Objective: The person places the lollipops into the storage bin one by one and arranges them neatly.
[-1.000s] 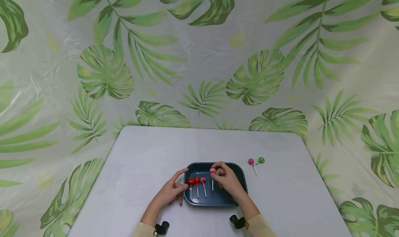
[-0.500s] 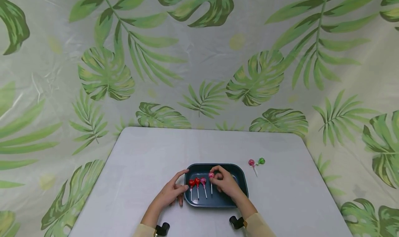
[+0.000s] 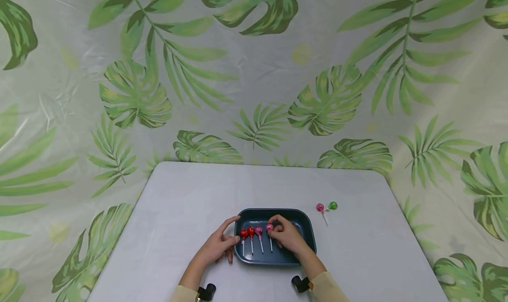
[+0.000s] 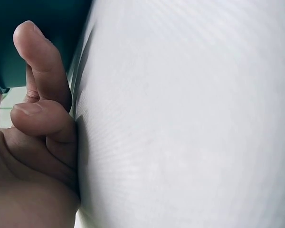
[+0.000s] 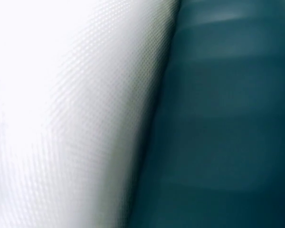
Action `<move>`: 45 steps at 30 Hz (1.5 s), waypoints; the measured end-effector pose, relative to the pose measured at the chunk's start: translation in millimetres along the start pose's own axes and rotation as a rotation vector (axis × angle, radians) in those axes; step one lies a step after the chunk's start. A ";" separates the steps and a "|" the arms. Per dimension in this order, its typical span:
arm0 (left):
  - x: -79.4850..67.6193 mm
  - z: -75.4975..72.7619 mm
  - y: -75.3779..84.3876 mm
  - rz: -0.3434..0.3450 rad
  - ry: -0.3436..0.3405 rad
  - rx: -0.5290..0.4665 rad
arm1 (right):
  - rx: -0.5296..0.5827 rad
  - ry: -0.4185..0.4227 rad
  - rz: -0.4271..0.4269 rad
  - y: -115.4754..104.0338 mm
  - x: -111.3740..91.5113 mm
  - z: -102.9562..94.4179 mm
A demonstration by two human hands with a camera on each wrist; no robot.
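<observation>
A dark blue tray [image 3: 274,262] sits near the front of the white table. Inside it, toward the left, lie two red lollipops [image 3: 251,232] and a pink-purple lollipop [image 3: 259,230], side by side with sticks pointing toward the front. To their right, my right hand [image 3: 289,236] pinches the head of a pink lollipop [image 3: 270,227] low over the tray floor, its white stick toward the front. My left hand [image 3: 214,245] rests at the tray's left side, forefinger and thumb touching the rim. Fingers [image 4: 42,61] of that hand show beside the tray wall [image 4: 57,19] in the left wrist view.
Right of the tray, a pink lollipop [image 3: 320,207] and a green lollipop [image 3: 333,205] lie close together on the table [image 3: 357,249]. A leaf-patterned cloth [image 3: 258,86] hangs behind the table. The right wrist view shows only the tray side [image 5: 223,142] and white table surface.
My right hand has lowered the pink lollipop toward the tray floor and the front, lining it up beside the others. My left hand keeps its place at the rim.
</observation>
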State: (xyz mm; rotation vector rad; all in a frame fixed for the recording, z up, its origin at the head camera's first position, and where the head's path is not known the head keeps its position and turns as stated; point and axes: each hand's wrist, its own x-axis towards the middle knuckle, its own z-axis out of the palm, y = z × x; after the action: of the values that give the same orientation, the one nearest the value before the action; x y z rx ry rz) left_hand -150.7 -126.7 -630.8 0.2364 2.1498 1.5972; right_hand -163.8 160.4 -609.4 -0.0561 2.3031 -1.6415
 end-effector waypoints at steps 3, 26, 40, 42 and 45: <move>0.3 -0.2 0.6 0.003 0.002 0.001 | -0.011 0.001 0.005 0.8 0.7 0.0; 0.5 0.7 -2.4 0.024 -0.016 -0.027 | -0.153 0.005 0.044 4.3 2.3 4.5; 0.4 0.3 -2.3 0.020 -0.015 -0.027 | -0.110 0.014 0.049 5.6 3.4 1.8; 0.5 -0.1 -2.4 0.022 -0.016 -0.025 | -0.095 0.019 0.047 4.5 3.1 0.3; 0.2 -0.5 -2.7 0.027 -0.017 -0.027 | -0.082 0.031 0.050 1.4 0.9 -1.7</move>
State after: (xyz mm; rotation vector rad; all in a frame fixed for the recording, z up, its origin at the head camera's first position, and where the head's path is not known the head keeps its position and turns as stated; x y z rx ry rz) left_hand -150.8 -127.8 -633.3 0.2711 2.1196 1.6322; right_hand -164.9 162.2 -610.4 0.0087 2.3746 -1.5337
